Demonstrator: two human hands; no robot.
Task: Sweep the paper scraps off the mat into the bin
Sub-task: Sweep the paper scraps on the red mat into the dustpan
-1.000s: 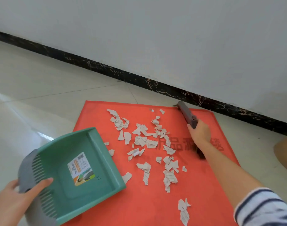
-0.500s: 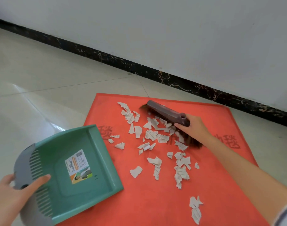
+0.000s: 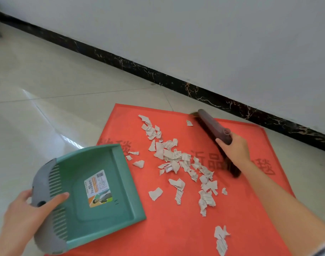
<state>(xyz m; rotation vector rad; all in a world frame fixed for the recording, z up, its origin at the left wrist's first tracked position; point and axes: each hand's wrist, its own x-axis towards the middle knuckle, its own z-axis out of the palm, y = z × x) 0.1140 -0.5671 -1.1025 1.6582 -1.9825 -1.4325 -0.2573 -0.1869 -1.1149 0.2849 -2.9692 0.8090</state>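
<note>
**Operator:** Where does everything lie?

**Guide:** The paper scraps (image 3: 176, 159) lie in a loose band across the middle of the mat (image 3: 176, 233), with a few strays near the front edge. Your right hand (image 3: 235, 150) is wrapped round the brush (image 3: 211, 124), which lies slantwise behind the heap on the wall side.

**Operator:** And the pan?

**Guide:** Your left hand (image 3: 25, 217) grips the dustpan (image 3: 106, 204) by its grey handle, thumb on top. Its lip rests on the mat just beside the nearest scraps. Press that lip flat so paper can't slip under.

**Operator:** The stroke?

**Guide:** Draw the bristles toward the pan in short, low passes, because a quick flick would probably scatter such light paper. I see no bin here.
</note>
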